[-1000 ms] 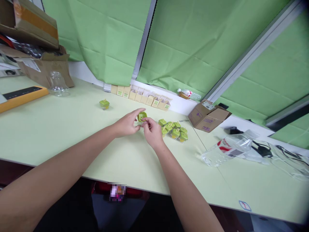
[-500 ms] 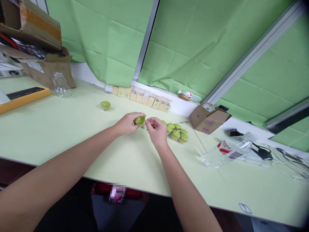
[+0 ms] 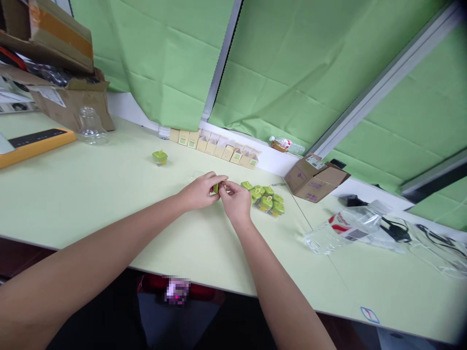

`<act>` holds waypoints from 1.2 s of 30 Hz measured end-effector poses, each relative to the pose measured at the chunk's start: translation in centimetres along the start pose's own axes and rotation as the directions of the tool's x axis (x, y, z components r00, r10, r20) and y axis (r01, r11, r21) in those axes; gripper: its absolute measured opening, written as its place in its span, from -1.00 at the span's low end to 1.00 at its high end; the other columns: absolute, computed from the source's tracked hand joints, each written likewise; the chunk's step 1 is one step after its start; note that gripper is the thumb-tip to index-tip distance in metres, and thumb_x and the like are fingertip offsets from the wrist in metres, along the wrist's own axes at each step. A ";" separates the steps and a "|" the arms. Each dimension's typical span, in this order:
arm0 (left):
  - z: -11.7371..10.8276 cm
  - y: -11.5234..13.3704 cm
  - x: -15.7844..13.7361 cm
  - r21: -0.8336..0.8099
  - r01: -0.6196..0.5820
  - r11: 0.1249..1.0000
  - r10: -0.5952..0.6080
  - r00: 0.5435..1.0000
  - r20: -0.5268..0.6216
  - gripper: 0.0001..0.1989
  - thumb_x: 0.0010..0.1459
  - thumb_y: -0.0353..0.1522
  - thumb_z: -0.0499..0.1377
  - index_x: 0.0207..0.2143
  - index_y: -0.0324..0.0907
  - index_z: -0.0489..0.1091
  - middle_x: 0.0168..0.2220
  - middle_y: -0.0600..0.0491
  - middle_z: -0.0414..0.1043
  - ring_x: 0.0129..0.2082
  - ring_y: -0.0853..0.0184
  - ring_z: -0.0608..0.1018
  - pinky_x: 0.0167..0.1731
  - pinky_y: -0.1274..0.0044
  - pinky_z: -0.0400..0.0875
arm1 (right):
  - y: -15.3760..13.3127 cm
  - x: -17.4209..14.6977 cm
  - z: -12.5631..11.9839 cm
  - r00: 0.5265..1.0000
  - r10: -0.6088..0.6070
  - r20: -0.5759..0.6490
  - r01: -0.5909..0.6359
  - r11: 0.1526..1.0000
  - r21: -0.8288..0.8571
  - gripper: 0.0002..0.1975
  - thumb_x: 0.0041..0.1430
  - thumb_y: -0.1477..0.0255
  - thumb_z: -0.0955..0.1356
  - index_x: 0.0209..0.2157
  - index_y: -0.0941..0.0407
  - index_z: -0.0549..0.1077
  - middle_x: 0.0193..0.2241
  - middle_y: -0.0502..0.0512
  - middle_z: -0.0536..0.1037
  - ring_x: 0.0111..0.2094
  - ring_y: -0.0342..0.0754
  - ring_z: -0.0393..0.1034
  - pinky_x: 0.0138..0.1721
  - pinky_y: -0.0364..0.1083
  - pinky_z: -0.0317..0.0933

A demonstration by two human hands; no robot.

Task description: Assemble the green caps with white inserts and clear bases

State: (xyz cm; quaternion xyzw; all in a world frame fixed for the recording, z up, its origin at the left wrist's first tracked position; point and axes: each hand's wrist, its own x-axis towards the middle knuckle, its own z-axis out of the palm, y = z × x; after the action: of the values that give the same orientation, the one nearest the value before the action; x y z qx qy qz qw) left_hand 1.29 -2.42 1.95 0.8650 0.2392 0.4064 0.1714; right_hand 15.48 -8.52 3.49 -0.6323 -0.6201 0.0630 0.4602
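My left hand grips a small green plastic lid between thumb and fingers, over the middle of the table. Pressed up against it, my right hand has its fingertips pinched at the lid's right side; what they hold is too small and covered to make out. A clear, faint-edged piece lies on the table just behind my left hand. To the right of my right hand stands a cluster of several small clear boxes with green lids and loops. One similar green-lidded box sits apart, farther left.
Small cardboard boxes line the table's back edge. A brown carton and a large clear bottle stand and lie to the right. At left are a clear jar, an orange-edged device and stacked cartons.
My hands have come together, and the green lid has turned so its hollow inside no longer shows. My right fingertips now reach the lid. The clear piece behind my left hand has come into sight.
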 end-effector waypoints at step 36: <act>-0.4 0.2 -0.2 0.291 -0.020 0.956 -0.007 0.996 0.092 -0.66 0.18 -0.41 0.10 0.03 -0.13 0.30 -0.16 -0.04 0.38 -0.31 0.25 0.50 -0.41 0.49 0.33 | 0.4 -0.1 0.2 0.995 -0.093 0.046 0.095 0.994 -0.047 -0.72 0.22 0.30 0.27 -0.39 0.08 0.57 -0.49 -0.01 0.55 -0.55 -0.15 0.24 -0.42 -0.15 0.12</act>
State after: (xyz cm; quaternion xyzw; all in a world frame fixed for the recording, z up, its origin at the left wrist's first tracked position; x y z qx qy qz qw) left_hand 0.93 -2.63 2.20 0.8995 0.2854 0.3269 0.0514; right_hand 15.64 -8.41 3.09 -0.6120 -0.6605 0.0399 0.4332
